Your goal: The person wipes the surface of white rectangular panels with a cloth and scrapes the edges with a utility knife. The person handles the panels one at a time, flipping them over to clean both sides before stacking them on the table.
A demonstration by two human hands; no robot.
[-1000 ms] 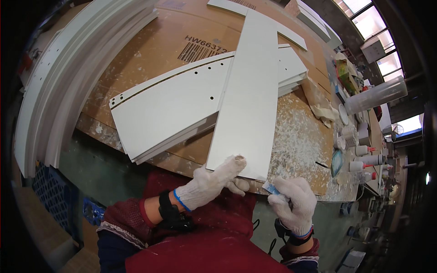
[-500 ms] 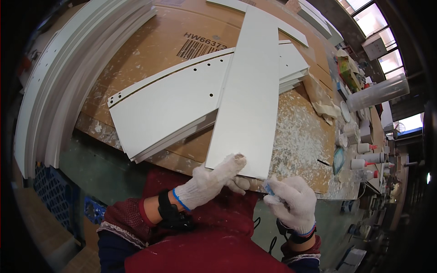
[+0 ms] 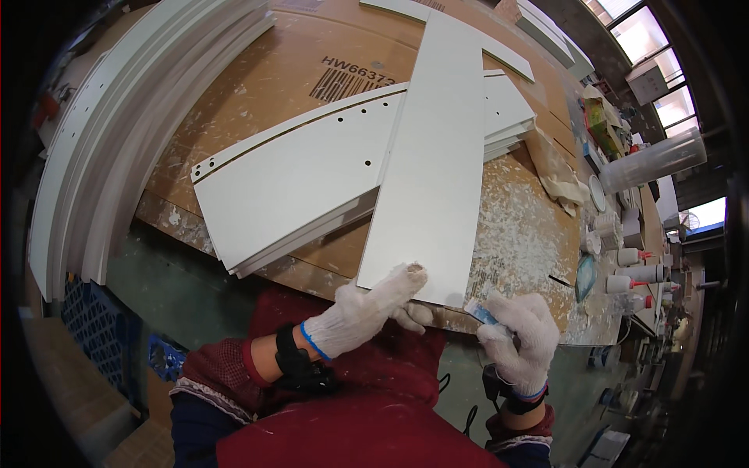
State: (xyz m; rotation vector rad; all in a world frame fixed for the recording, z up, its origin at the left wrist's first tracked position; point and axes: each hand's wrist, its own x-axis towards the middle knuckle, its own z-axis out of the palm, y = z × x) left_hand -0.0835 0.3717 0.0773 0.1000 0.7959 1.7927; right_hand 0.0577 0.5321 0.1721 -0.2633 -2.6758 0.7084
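A long white board [image 3: 437,171] lies across a stack of white panels [image 3: 289,191] with dark holes and a dark groove. Its near end juts over the table edge. In a white knitted glove, my left hand [image 3: 359,313] grips that end, with fingers along the top face and other fingers curled below the edge. To the right of the board's near corner, my gloved right hand [image 3: 527,339] is closed on a small flat blue-and-white piece [image 3: 479,313]. That piece is apart from the board, and its exact kind is unclear.
Curved white panels [image 3: 94,148] stand at the left. Brown cardboard [image 3: 273,86] covers the table, paint-flecked at right [image 3: 523,226]. Bottles with red caps [image 3: 636,303], a clear plastic cylinder [image 3: 654,161] and a crumpled cloth [image 3: 563,183] sit along the right. A blue crate [image 3: 97,343] is at lower left.
My right hand has moved right, away from the board's near corner, with the small blue-and-white piece still in it. My left hand keeps its grip on the board.
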